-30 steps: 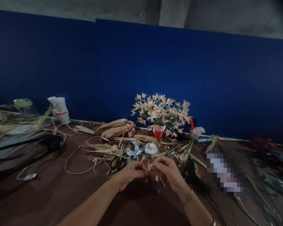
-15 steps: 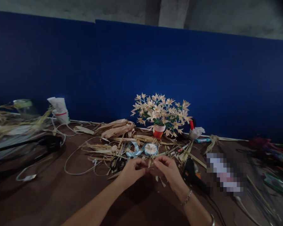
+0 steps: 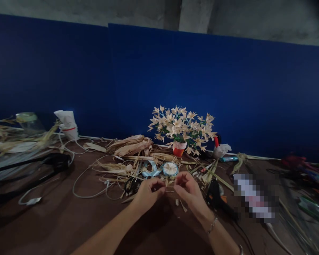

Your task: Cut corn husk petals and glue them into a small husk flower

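My left hand [image 3: 148, 192] and my right hand [image 3: 187, 189] meet over the brown table [image 3: 55, 219], both with fingers curled in a pinch. Between the fingertips they hold a small pale piece of dried leaf [image 3: 169, 183], largely hidden by the fingers. A few cut scraps [image 3: 181, 204] lie on the table under my right hand. Just beyond the hands lie black-handled scissors [image 3: 132, 184], a light blue ribbon [image 3: 151, 170] and its round spool [image 3: 170, 169].
A red-and-white cup holding pale handmade flowers [image 3: 181, 128] stands behind the hands. Dried leaves [image 3: 130, 145] are heaped at centre left, with white cables [image 3: 82, 177] beside them. A black glue gun [image 3: 215, 194] lies right of my hand. A blue wall closes the back.
Both hands have shifted slightly away from me, toward the ribbon spool, and the fingertips have closed in tighter on the small leaf piece.
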Demonstrator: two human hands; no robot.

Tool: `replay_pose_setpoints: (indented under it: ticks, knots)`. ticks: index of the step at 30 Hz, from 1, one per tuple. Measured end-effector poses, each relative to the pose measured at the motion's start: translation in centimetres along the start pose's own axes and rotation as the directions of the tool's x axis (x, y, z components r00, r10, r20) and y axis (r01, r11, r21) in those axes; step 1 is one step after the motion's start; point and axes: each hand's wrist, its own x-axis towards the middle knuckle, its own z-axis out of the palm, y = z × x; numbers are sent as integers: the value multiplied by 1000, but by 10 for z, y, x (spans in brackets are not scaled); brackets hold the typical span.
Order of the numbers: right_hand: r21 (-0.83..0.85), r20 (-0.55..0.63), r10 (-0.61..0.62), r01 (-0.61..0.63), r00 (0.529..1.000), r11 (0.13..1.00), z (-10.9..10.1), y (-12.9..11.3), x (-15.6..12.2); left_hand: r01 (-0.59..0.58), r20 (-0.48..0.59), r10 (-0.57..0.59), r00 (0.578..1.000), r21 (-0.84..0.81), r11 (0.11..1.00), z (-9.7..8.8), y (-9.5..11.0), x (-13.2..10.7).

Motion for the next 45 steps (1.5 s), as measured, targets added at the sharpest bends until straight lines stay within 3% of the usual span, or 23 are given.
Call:
replay_pose_setpoints:
  ticks: [5,8,14,19,27,35,40,45]
  knots:
    - [-366,31,-228,223,973,904,1,8,-1,-3,-22,4,1000,20,1000,-1,2,1]
    - [-448,74,-317,316,945,836,0,12,0,3,-20,-3,1000,1,1000,0,1,2]
    - [-444,46,-343,327,938,834,5,12,-3,44,-51,-44,998,-14,999,3,1,2]
    - [-413,-58,-240,196,969,889,11,17,-6,78,-54,-81,995,-49,996,4,4,1]
    - [-304,-133,-107,62,985,951,18,17,-9,39,-101,-37,994,11,999,4,5,-2]
    - [-386,-85,-230,181,969,905,17,16,-10,4,-103,4,995,78,997,5,1,-3]
    - [-424,-57,-280,231,958,876,16,18,-9,-62,-103,74,992,114,992,6,-5,-2]
    - [-420,-7,-370,333,929,844,13,16,-10,-154,-169,181,969,161,975,3,-4,-2]
